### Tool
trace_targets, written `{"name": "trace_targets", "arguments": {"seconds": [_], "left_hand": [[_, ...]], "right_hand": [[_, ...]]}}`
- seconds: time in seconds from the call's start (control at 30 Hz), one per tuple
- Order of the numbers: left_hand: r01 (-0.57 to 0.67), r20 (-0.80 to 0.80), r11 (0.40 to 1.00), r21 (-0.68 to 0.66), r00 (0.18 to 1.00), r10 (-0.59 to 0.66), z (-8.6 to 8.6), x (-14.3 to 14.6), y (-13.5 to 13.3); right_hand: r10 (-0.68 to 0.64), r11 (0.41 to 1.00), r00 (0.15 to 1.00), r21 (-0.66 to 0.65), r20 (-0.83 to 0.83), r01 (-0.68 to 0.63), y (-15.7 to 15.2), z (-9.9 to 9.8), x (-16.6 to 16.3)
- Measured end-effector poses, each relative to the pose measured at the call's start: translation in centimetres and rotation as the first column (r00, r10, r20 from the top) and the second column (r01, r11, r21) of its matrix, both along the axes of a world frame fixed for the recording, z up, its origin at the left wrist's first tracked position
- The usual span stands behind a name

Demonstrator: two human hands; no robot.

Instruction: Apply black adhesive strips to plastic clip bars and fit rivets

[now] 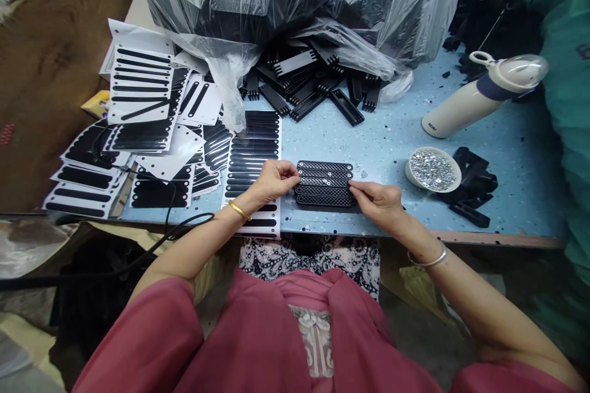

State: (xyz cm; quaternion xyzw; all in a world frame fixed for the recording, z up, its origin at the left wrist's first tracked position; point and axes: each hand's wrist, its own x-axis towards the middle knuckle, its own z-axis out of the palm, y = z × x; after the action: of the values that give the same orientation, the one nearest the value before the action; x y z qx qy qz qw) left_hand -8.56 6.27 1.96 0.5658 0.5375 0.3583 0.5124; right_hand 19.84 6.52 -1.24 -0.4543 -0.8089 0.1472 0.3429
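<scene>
Several black perforated strips [324,191] lie side by side in a block on the blue table, in front of my body. Small silvery metal pieces sit at some strip ends and a few lie loose on top. My left hand [276,179] is closed, thumb and forefinger pinched at the left end of a strip in the middle of the block. At the right end of that strip, the thumb and fingers of my right hand [380,201] are also pinched together. Any small piece between the fingertips is too small to make out.
A white bowl [409,173] of small metal pieces stands right, beside black parts [474,187] and a bottle [465,104]. Sheets of black strips [253,153] lie left. Behind are piled black parts [304,83] and a plastic bag [295,0]. A person's green sleeve [569,73] is at right.
</scene>
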Motion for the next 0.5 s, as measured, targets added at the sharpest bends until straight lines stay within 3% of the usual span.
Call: {"name": "trace_targets", "arguments": {"seconds": [0.17,0.5], "left_hand": [[-0.099,0.019,0.992,-0.075,0.995,0.101,-0.34,0.35,0.22],[-0.048,-0.067,0.998,-0.028,0.997,0.046,-0.89,0.42,0.76]], "right_hand": [[0.004,1.000,1.000,0.012,0.011,-0.004,-0.11,-0.09,-0.06],[-0.075,0.995,0.995,-0.068,-0.060,0.071,0.60,-0.22,-0.25]]}}
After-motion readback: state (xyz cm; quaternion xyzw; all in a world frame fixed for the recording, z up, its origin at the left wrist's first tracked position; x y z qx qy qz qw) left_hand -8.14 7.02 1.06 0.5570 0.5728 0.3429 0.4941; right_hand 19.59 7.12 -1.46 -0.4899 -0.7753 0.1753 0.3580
